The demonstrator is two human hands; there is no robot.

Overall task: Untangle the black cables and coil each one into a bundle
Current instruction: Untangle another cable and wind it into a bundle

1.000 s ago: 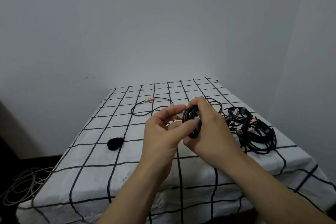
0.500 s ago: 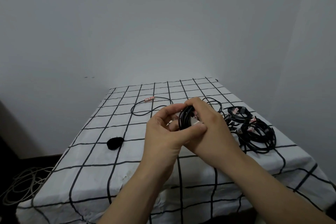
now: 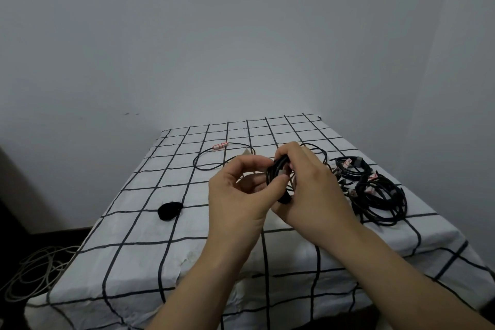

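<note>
Since the frame before, the thumb of the left hand (image 3: 238,201) has drawn back a little along the small coil of black cable (image 3: 276,177), while both hands stay above the middle of the tabletop. The left hand pinches the near side of the coil between its curled thumb and forefinger. The right hand (image 3: 313,190) holds the far side, with its fingers curled round the strands. From the coil a loose tail of the same cable (image 3: 203,166) goes down to the white tablecloth with black grid lines (image 3: 134,262). It lies there in a wide loop toward the far edge and ends in a pink and white plug (image 3: 221,145). Near the right edge lies a heap of black coiled cables (image 3: 375,193), touching one another, with pale tags on them. A small black round piece (image 3: 168,210) lies nearer the left edge, well apart from the hands. On the floor beside the left edge is a tangle of pale cords (image 3: 34,273).
</note>
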